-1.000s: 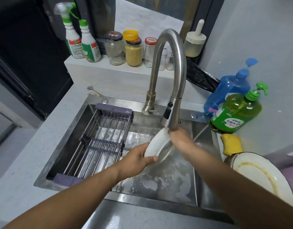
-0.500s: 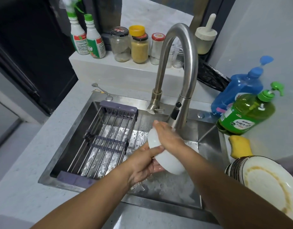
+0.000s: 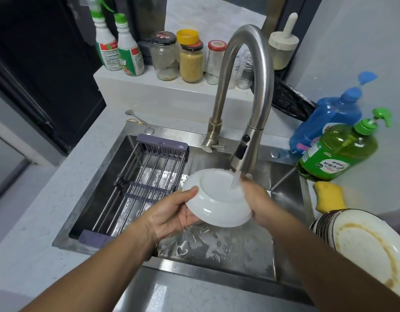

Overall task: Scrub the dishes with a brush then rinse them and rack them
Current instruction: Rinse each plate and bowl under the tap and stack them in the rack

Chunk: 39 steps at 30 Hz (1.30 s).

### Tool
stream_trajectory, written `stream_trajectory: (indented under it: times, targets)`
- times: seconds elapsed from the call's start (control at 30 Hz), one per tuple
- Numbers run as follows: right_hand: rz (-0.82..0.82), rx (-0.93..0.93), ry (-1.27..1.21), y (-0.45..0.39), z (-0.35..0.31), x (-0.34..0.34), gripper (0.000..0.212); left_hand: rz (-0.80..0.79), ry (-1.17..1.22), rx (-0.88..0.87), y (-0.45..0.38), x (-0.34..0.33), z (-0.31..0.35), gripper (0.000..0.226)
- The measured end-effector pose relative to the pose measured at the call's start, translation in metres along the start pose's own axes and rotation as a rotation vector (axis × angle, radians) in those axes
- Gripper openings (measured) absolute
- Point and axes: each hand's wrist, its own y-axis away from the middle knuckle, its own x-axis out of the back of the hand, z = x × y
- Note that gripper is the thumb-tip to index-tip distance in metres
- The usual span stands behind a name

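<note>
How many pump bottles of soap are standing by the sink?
2, both on the counter to the right of the sink: a blue bottle at the back and a green bottle in front of it, overlapping it. Others may stand out of frame.

Both the left hand (image 3: 172, 216) and right hand (image 3: 258, 204) hold a white plate (image 3: 217, 199) bottom-up under the running faucet (image 3: 246, 91).

We're in a home kitchen: a steel sink (image 3: 239, 251) set into a pale worktop (image 3: 36, 221), a tall tap (image 3: 246, 86) running, dish soap bottles (image 3: 336, 152) alongside, jars (image 3: 191, 61) on the ledge (image 3: 149, 91), dirty plates (image 3: 361, 244) stacked nearby.
</note>
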Motion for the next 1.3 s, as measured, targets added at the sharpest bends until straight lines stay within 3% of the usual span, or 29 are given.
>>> stream_trajectory:
  times: [0.1, 0.17, 0.27, 0.3, 0.37, 0.47, 0.57, 0.67, 0.73, 0.8, 0.9, 1.0, 1.07, 1.13, 1.3]
  targets:
    - [-0.132, -0.108, -0.24, -0.017, 0.006, 0.006, 0.058, -0.054, -0.023, 0.022, -0.003, 0.009, 0.005, 0.056]
    - [-0.114, -0.109, -0.314, -0.017, 0.006, 0.002, 0.066, 0.066, -0.127, -0.025, -0.014, 0.004, 0.004, 0.045]
    - [0.128, -0.069, -0.339, 0.001, -0.002, -0.007, 0.048, 0.469, -0.692, -0.124, -0.038, -0.008, -0.011, 0.051]
    - [0.182, -0.028, -0.284, 0.007, -0.003, -0.009, 0.04, 0.51, -0.906, -0.198, -0.046, -0.014, -0.019, 0.053]
    - [0.26, 0.052, -0.132, 0.02, -0.005, -0.013, 0.03, 0.41, -1.23, -0.394, -0.058, -0.029, -0.036, 0.057]
    - [0.323, 0.079, -0.097, 0.033, -0.01, -0.017, 0.036, 0.25, -1.367, -0.547, -0.079, -0.047, -0.051, 0.059]
    - [0.355, 0.114, -0.122, 0.042, -0.012, -0.012, 0.04, 0.246, -1.283, -0.428, -0.099, -0.049, -0.046, 0.084]
    - [0.354, 0.158, -0.146, 0.053, -0.009, -0.013, 0.038, 0.442, -1.06, -0.244, -0.116, -0.041, -0.029, 0.109]
    - [0.37, 0.193, -0.202, 0.059, -0.008, -0.016, 0.041, 0.555, -0.91, -0.187, -0.112, -0.037, -0.02, 0.1]
    - [0.389, 0.177, -0.289, 0.057, -0.008, -0.015, 0.044, 0.562, -0.598, -0.109, -0.109, -0.028, -0.018, 0.087]
    - [0.406, 0.107, -0.467, 0.046, -0.008, -0.011, 0.041, 0.36, -0.029, 0.024, -0.089, -0.026, -0.022, 0.081]
    - [0.393, -0.012, -0.652, 0.033, 0.004, -0.014, 0.039, 0.196, 0.267, -0.086, -0.069, -0.037, -0.031, 0.055]
    - [0.351, -0.076, -0.742, 0.026, 0.014, -0.015, 0.035, 0.125, 0.32, -0.108, -0.057, -0.044, -0.038, 0.044]
    - [0.286, -0.129, -0.738, 0.023, 0.019, -0.015, 0.033, 0.068, 0.274, -0.084, -0.053, -0.037, -0.04, 0.052]
    - [0.115, -0.058, -0.242, -0.013, 0.008, -0.006, 0.056, 0.069, -0.162, -0.106, -0.045, -0.027, -0.029, 0.063]
